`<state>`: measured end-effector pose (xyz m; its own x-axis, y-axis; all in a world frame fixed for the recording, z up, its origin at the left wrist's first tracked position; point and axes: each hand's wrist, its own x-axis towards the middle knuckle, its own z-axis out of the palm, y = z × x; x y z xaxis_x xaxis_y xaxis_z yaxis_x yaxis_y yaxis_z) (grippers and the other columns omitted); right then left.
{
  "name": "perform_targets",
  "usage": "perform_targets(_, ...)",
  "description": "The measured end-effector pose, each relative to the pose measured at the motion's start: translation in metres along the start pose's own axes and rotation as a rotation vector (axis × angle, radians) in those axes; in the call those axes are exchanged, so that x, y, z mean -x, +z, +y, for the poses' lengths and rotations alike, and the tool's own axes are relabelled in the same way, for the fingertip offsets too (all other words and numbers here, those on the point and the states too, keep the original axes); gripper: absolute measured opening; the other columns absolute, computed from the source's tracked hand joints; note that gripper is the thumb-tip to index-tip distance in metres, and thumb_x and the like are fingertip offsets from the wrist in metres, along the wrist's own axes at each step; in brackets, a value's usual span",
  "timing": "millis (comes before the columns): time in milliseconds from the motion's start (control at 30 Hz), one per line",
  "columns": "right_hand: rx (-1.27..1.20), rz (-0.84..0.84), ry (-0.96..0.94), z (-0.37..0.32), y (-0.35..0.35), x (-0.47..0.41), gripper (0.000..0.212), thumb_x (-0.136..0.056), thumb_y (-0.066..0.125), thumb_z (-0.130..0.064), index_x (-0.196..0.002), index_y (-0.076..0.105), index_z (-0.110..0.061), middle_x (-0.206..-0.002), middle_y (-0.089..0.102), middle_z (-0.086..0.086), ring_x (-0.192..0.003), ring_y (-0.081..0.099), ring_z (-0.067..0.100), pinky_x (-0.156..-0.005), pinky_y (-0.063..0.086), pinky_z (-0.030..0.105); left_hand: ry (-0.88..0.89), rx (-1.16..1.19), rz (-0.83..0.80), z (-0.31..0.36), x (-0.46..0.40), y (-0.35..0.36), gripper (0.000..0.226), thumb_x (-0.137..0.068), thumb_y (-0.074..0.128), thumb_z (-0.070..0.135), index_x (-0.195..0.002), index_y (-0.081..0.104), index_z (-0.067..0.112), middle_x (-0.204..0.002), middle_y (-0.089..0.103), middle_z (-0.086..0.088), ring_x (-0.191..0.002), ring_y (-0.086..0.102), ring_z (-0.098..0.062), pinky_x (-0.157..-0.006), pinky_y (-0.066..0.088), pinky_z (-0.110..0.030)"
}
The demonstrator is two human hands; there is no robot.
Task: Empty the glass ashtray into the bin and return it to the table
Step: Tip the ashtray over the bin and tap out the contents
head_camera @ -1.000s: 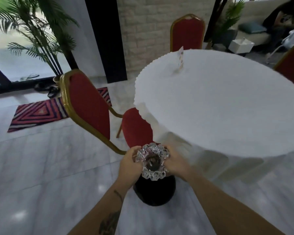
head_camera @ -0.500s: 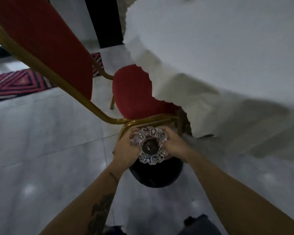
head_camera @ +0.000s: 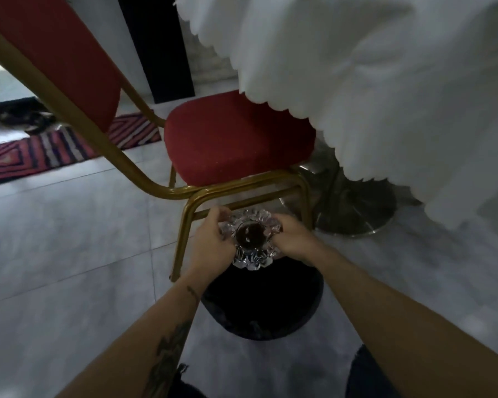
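Observation:
A cut-glass ashtray (head_camera: 250,239) with a scalloped rim and dark residue in its bowl sits level between both hands. My left hand (head_camera: 209,247) grips its left rim and my right hand (head_camera: 295,239) grips its right rim. Directly below and slightly nearer to me stands a round black bin (head_camera: 263,304) on the floor, its mouth dark. The table (head_camera: 385,81), covered by a white scallop-edged cloth, hangs over the upper right.
A red chair with a gold frame (head_camera: 236,139) stands just beyond the ashtray, its leg next to my left hand. The table's metal pedestal base (head_camera: 354,208) rests on the pale marble floor at right. A striped rug (head_camera: 41,150) lies far left. My knees show at the bottom.
My head has dropped lower and closer to the floor; the tabletop has left view. Both hands have kept the ashtray level above the bin.

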<state>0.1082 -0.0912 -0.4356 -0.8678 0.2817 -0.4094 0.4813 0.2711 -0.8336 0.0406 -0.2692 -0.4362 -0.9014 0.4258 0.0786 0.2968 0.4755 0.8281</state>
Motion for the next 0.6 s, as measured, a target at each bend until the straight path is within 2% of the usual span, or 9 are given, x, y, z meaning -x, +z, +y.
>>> perform_targets(100, 0.087, 0.062, -0.079, 0.007, 0.004, 0.002, 0.038, -0.087, 0.064, 0.001, -0.111, 0.061, -0.029, -0.11, 0.066, 0.001, -0.104, 0.065, 0.024, -0.091, 0.054, 0.046, 0.031, -0.039, 0.008, -0.001, 0.003, 0.002, 0.05, -0.083, 0.058, -0.009, -0.121, 0.051, 0.023, -0.111, 0.058, 0.004, -0.102, 0.058, -0.019, -0.084, 0.056, -0.042)
perform_targets(200, 0.148, 0.129, -0.178, 0.013, 0.01, 0.006, 0.051, -0.083, 0.067, 0.006, -0.1, 0.057, -0.041, -0.104, 0.065, -0.011, -0.105, 0.063, 0.015, -0.093, 0.054, 0.04, 0.119, -0.099, 0.006, -0.005, 0.006, 0.003, 0.055, -0.08, 0.058, -0.011, -0.126, 0.054, 0.019, -0.118, 0.057, 0.002, -0.108, 0.058, -0.021, -0.088, 0.056, -0.041)
perform_targets(300, 0.16, 0.171, -0.301, 0.021, 0.017, 0.01, 0.05, -0.083, 0.06, 0.01, -0.117, 0.054, -0.026, -0.109, 0.064, -0.007, -0.105, 0.061, 0.012, -0.094, 0.051, 0.031, 0.226, -0.153, -0.039, -0.009, 0.006, 0.003, 0.058, -0.076, 0.061, -0.011, -0.127, 0.059, 0.016, -0.123, 0.062, -0.005, -0.112, 0.058, -0.022, -0.094, 0.053, -0.039)
perform_targets(433, 0.291, 0.259, -0.49, 0.032, 0.02, 0.015, 0.056, -0.079, 0.051, 0.01, -0.121, 0.049, -0.026, -0.113, 0.062, 0.001, -0.105, 0.06, 0.018, -0.089, 0.054, 0.042, 0.313, -0.24, -0.064, -0.013, 0.012, 0.003, 0.054, -0.076, 0.062, -0.008, -0.126, 0.063, 0.013, -0.12, 0.068, -0.008, -0.111, 0.059, -0.023, -0.098, 0.048, -0.035)
perform_targets(600, 0.427, 0.318, -0.647, 0.036, 0.02, 0.029, 0.052, -0.077, 0.049, 0.004, -0.126, 0.051, -0.014, -0.118, 0.063, 0.008, -0.108, 0.061, 0.028, -0.091, 0.054, 0.046, 0.399, -0.306, -0.091, -0.016, 0.025, 0.002, 0.051, -0.077, 0.06, -0.002, -0.124, 0.059, 0.018, -0.123, 0.066, -0.002, -0.115, 0.055, -0.019, -0.1, 0.038, -0.026)
